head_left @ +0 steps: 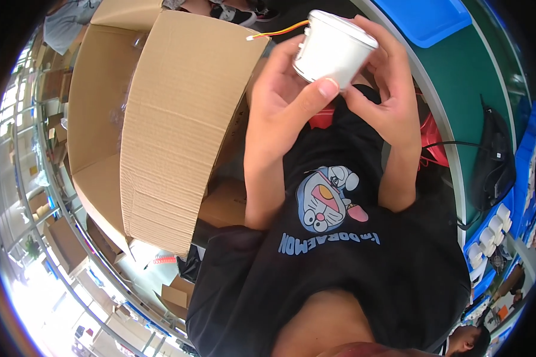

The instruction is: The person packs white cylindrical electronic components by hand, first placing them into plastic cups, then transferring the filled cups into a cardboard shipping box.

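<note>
Both hands hold a white cup-shaped housing [336, 50] up in front of me, tilted a little. My left hand [286, 98] grips its left side and bottom, the thumb pressed on the lower wall. Around the right side curl the fingers of my right hand [387, 83]; its thumb is near the lower edge. Small raised clips line the housing's left side. From its upper left a short red-and-yellow wire lead [280, 31] sticks out, ending in a small white plug [250, 38] that hangs loose over the carton flap.
A large open cardboard box [101, 101] stands at my left, its wide flap [173, 119] reaching toward my left arm. The green worktable [458, 77] on the right carries a blue tray [426, 21] and a black bag-like thing [493, 154]. Several white parts [491, 235] sit in blue trays farther down.
</note>
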Demonstrator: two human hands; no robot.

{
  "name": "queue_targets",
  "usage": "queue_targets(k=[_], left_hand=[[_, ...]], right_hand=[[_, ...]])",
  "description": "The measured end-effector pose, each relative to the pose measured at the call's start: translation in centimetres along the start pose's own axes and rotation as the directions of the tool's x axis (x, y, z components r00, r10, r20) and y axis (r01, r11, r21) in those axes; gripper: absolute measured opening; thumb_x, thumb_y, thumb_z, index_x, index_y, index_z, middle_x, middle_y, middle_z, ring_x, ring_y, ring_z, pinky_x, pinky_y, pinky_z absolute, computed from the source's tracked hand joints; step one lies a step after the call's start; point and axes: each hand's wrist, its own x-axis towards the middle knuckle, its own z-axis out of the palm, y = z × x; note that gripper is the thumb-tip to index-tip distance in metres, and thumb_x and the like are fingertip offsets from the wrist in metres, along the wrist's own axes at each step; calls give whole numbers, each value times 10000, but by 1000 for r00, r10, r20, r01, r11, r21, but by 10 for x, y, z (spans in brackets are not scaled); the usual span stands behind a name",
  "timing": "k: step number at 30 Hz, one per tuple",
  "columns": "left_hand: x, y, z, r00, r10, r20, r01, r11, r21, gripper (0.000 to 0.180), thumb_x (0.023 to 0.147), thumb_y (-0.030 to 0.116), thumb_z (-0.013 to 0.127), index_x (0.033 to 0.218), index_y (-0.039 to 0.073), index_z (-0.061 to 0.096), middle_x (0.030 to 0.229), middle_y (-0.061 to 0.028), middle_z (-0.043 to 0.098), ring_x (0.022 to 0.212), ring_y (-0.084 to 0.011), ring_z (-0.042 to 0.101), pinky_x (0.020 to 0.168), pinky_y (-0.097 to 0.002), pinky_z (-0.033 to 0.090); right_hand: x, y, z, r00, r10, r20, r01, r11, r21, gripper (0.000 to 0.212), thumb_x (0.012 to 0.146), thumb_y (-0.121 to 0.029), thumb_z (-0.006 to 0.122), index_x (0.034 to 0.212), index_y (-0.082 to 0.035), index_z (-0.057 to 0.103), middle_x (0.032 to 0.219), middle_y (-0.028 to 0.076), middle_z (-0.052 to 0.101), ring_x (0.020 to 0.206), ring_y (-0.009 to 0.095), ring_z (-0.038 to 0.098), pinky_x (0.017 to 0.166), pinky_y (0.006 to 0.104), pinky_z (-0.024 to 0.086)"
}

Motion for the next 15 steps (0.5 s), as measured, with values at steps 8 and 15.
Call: queue_targets(k=[8,15], left_hand=[[1,8,-1,991,113,-71,-97,976,198,574,854,171,743,1301,-60,468,1159,-129,618,1082,-188,596,938,-320,467],[3,0,-9,1000,-22,-22,26,984,179,724,906,549,577,1221,-101,531,1025,-190,665,864,-250,666,798,-347,519]], right_hand=[[3,-8,-16,997,36,64,-50,972,231,613,866,21,541,1440,57,329,1409,197,440,994,199,593,859,317,500],[3,-8,-7,997,69,16,-71,975,212,396,967,-165,499,1300,49,492,1162,152,579,861,160,617,766,280,508]])
